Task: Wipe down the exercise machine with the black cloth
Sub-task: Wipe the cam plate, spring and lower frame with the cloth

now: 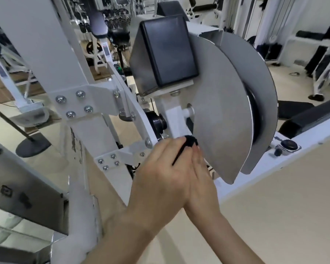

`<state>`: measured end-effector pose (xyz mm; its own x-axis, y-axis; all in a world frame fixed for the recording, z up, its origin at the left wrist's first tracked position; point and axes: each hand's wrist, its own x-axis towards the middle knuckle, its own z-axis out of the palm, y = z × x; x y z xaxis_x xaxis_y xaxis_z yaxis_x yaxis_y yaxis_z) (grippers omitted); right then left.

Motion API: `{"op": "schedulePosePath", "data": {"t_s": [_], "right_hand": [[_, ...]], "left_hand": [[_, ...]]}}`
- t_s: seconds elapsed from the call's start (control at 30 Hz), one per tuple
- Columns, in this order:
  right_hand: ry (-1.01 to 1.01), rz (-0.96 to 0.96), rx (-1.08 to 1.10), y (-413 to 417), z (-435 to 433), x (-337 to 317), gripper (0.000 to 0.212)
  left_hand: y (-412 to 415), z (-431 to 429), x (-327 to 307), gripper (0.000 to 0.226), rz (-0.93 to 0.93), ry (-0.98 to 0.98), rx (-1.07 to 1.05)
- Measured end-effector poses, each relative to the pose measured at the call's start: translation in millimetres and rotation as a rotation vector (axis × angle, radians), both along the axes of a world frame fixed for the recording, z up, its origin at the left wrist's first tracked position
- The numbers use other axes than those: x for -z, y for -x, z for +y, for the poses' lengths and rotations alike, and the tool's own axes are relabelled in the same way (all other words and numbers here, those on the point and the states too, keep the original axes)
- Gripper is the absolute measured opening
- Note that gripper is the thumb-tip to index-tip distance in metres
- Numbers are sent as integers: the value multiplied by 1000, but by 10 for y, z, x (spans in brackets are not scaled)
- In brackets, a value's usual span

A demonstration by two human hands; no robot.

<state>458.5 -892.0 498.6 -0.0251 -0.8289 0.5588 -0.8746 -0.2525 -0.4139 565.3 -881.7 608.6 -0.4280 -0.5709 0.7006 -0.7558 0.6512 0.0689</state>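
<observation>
Gripping the bunched black cloth (190,141), the left hand (160,174), with the right hand (200,174) flat against it, is wiping low by the exercise machine's big round grey metal cover (221,121), which looks like it needs rubbing next.

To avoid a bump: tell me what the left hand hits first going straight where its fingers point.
Likely the white post holding the axle, just past the black cloth bunched at the fingertips of the left hand; depth is unclear.

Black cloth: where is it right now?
Head view, lower centre: the black cloth is pressed between the left hand and right hand, its bunched end beside the grey disc's lower left edge.
</observation>
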Motion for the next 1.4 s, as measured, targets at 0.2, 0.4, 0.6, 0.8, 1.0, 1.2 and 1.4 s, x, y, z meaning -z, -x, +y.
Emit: {"op": "schedulePosePath", "data": {"t_s": [0.2,0.4,0.6,0.8,1.0,1.2,1.4], "right_hand": [[124,-318,-26,-146,-600,-732,56],[117,-128,45,-101,-478,-512,53],[28,-116,88,-110,-407,-511,49],[61,-63,113,-132,-851,-760,53],[-128,34,213,79,-193,22,53],[-204,195,234,309,472,600,50],[-146,53,377,300,634,597,58]], "left_hand": [[-287,-531,-263,42,-185,-66,-227],[-247,-561,-251,48,-415,26,-217],[-154,-513,-101,41,-456,129,-70],[-246,-603,-245,53,-462,81,-77],[-46,-406,293,48,-632,116,44],[87,8,1108,36,-463,88,191],[37,-21,960,30,-319,-57,157]]}}
